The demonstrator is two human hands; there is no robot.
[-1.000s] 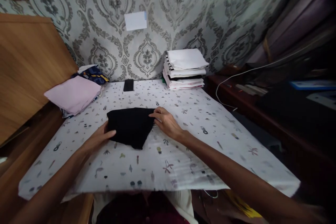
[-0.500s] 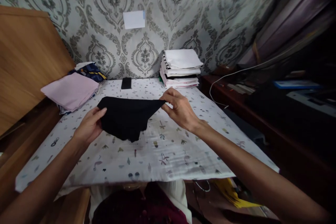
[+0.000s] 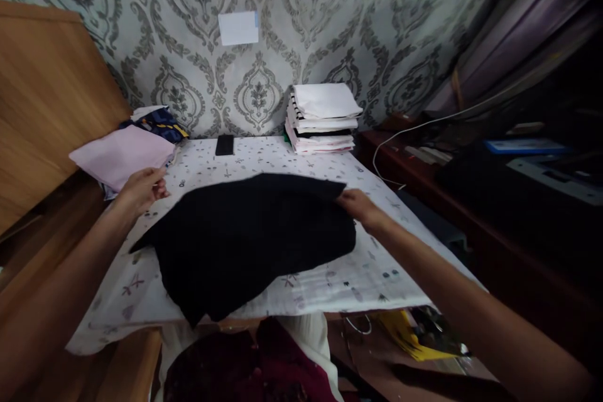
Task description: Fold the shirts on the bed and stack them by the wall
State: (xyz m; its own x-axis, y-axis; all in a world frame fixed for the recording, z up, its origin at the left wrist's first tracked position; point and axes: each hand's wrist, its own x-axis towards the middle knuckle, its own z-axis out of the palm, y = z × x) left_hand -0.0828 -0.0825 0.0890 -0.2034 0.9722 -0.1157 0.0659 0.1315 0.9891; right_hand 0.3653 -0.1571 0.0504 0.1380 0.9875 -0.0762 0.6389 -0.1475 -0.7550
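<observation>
A black cloth (image 3: 254,232) lies spread over the front half of the table (image 3: 306,301), which has a white printed cover. My right hand (image 3: 358,206) grips the cloth's upper right corner between thumb and fingers. Up and left of the cloth, my left hand (image 3: 144,190) is raised, apart from it, near the pink folded cloth (image 3: 125,152). Its fingers are curled and close to the thumb; whether something small sits between them is too blurred to tell.
A pile of folded clothes (image 3: 325,116) stands at the back right. A black phone (image 3: 225,145) lies near the wall. Dark blue cloth (image 3: 162,124) sits behind the pink one. A wooden panel (image 3: 51,107) rises at left; a white cable (image 3: 400,137) hangs at right.
The black cloth has opened out from a small bunched shape to a wide spread. My left hand has let go and moved up and left; my right hand has moved right with the corner.
</observation>
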